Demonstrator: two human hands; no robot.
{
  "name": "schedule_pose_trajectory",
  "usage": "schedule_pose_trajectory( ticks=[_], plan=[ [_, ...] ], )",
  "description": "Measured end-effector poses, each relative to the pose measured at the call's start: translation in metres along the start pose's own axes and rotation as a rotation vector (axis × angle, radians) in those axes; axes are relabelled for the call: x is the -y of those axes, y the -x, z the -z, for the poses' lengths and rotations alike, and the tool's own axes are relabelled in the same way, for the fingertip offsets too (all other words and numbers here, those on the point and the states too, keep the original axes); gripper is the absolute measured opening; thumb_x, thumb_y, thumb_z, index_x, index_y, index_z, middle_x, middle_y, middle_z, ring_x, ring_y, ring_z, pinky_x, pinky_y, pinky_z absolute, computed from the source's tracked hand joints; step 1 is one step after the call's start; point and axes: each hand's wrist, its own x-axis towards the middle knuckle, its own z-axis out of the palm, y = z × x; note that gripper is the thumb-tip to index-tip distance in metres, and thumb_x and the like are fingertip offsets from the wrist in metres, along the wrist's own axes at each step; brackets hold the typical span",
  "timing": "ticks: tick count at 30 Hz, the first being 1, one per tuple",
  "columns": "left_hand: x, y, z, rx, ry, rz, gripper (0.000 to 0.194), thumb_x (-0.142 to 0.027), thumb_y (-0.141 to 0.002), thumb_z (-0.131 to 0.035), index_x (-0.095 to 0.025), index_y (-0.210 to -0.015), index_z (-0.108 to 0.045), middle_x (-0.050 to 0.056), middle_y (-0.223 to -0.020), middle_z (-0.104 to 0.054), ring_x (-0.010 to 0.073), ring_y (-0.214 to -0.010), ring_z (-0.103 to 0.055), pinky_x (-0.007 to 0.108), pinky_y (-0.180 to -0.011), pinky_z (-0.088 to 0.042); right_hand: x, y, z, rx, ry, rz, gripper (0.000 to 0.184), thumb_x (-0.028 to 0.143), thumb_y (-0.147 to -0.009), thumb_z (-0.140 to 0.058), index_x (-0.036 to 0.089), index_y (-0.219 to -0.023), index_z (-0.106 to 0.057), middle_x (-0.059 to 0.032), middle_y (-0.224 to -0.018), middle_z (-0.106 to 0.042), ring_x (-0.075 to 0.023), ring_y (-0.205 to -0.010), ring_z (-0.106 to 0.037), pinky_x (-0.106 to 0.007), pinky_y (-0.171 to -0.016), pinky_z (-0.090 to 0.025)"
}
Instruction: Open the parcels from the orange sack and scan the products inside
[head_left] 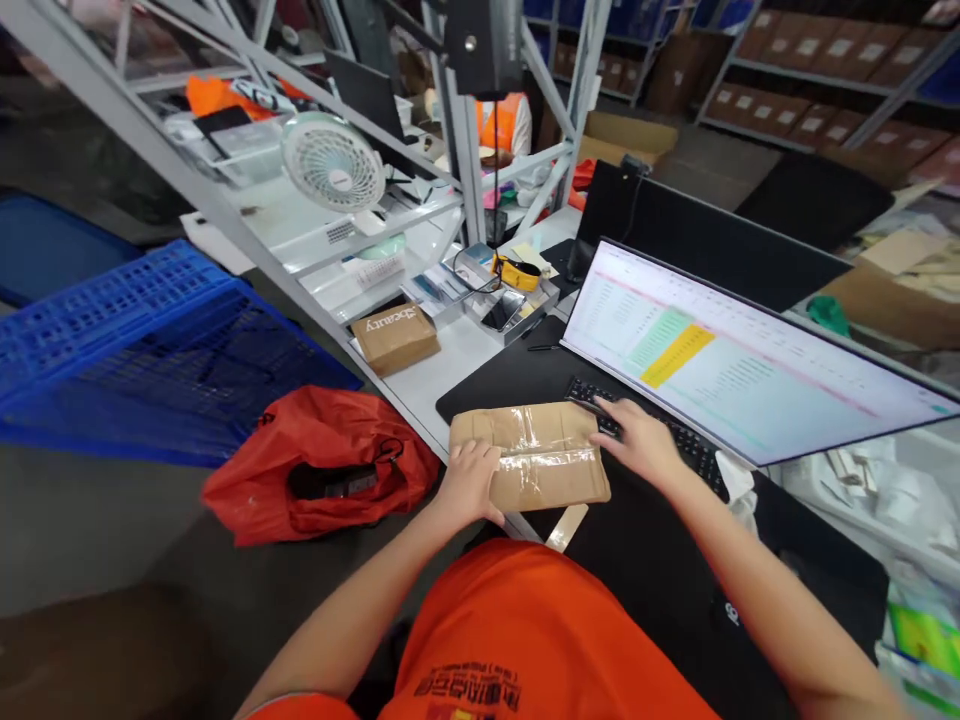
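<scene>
A taped brown cardboard box (551, 480) lies in front of me over the near edge of the desk. My left hand (466, 482) grips its left end, fingers on top and thumb along the near side. At the far right corner is my right hand (637, 436), with thumb and index finger apart. Its thumb is at the box's right edge, and its fingertips reach over the black keyboard (694, 450); whether they press a key I cannot tell. A light strip (568, 527) sticks out below the box.
A lit monitor (750, 350) stands behind the keyboard on a black mat (495, 375). Left of it are a smaller brown box (396, 340) and a grey tray (517, 325) with a phone. A red bag (322, 425) and blue crate (172, 350) stand left of the desk.
</scene>
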Motion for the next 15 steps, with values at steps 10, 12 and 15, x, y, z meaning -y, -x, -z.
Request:
schedule_pose_trajectory(
  ticks=[10, 12, 15],
  plan=[
    [0.007, 0.013, -0.012, -0.148, 0.136, -0.113, 0.071, -0.044, -0.039, -0.101, -0.022, -0.084, -0.049, 0.006, -0.100, -0.064, 0.0309, -0.098, -0.061, 0.045, -0.092, -0.045, 0.034, -0.067, -0.024, 0.225, -0.104, -0.123, 0.078, 0.067, -0.069, -0.080, 0.025, -0.131, -0.059, -0.0110, -0.125, -0.068, -0.0306, -0.107, -0.069, -0.038, -0.086, -0.053],
    [0.007, 0.021, -0.021, -0.189, 0.121, -0.134, 0.064, -0.047, -0.049, -0.097, -0.022, -0.082, -0.048, 0.006, -0.097, -0.064, 0.0299, -0.095, -0.062, 0.045, -0.089, -0.046, 0.034, -0.066, -0.025, 0.251, -0.119, -0.177, 0.079, 0.070, -0.066, -0.080, 0.025, -0.128, -0.060, -0.0117, -0.122, -0.070, -0.0315, -0.105, -0.070, -0.038, -0.083, -0.053],
    [0.008, 0.034, -0.036, -0.254, 0.088, -0.162, 0.056, -0.047, -0.058, -0.093, -0.022, -0.083, -0.051, 0.006, -0.096, -0.065, 0.0297, -0.095, -0.063, 0.045, -0.089, -0.046, 0.036, -0.061, -0.024, 0.281, -0.145, -0.236, 0.083, 0.076, -0.060, -0.080, 0.026, -0.123, -0.061, -0.0116, -0.116, -0.072, -0.0324, -0.104, -0.070, -0.038, -0.081, -0.053]
  ],
)
